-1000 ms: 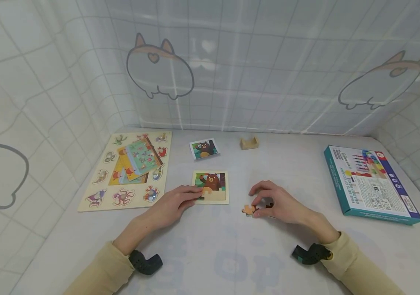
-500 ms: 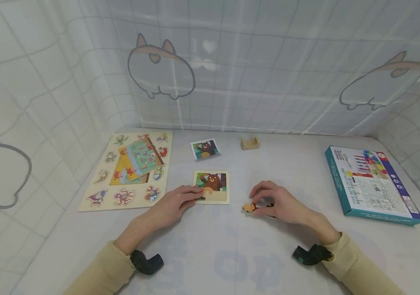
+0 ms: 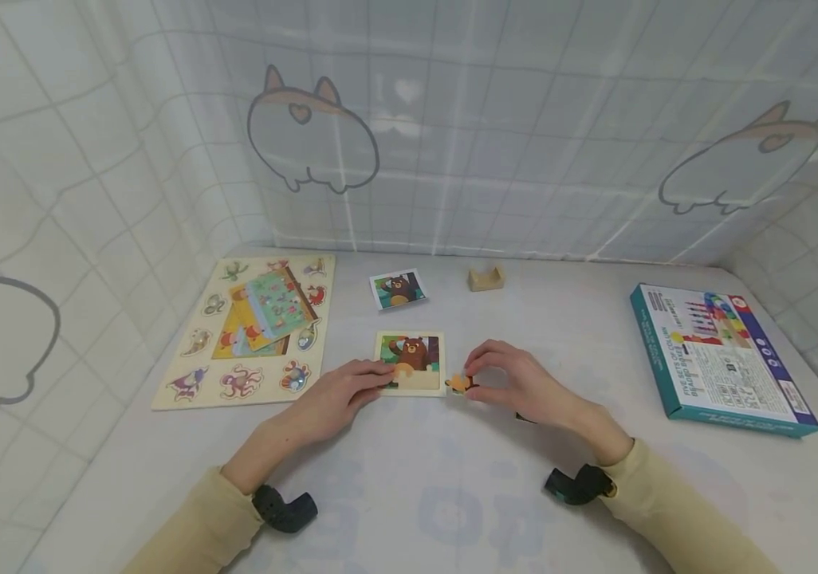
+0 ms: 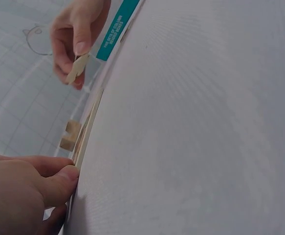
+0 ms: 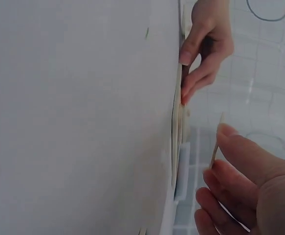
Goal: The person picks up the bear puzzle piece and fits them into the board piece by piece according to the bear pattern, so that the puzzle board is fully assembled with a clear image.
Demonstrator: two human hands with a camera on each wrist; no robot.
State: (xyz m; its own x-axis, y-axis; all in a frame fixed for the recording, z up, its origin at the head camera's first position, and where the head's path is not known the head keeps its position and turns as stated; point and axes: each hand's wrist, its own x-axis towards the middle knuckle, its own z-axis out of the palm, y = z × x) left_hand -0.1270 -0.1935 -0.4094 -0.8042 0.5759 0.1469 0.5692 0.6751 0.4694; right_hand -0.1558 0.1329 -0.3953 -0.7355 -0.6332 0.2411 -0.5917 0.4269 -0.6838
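A wooden bear puzzle board point(image 3: 423, 393) lies flat on the table, its upper part filled with picture pieces and bare wood showing lower right. My left hand point(image 3: 337, 397) holds the board's left side; in the left wrist view the thumb point(image 4: 68, 172) is at its near edge. Just right of the board, my right hand point(image 3: 520, 384) pinches an orange and dark puzzle piece point(image 3: 461, 384) between thumb and fingers. Both wrist views show this piece point(image 5: 214, 152) raised off the table and tilted. Another dark puzzle piece point(image 3: 525, 418) lies under the right hand, mostly hidden.
A bear picture card point(image 3: 399, 289) lies behind the board, with a small notched wooden block point(image 3: 486, 278) to its right. At left is a sea-animal peg board point(image 3: 237, 402) with cards on it. A teal-edged box point(image 3: 728, 359) lies far right.
My right hand has lifted the puzzle piece from the table and carried it left, close to the board's right edge. The left hand has stayed where it was.
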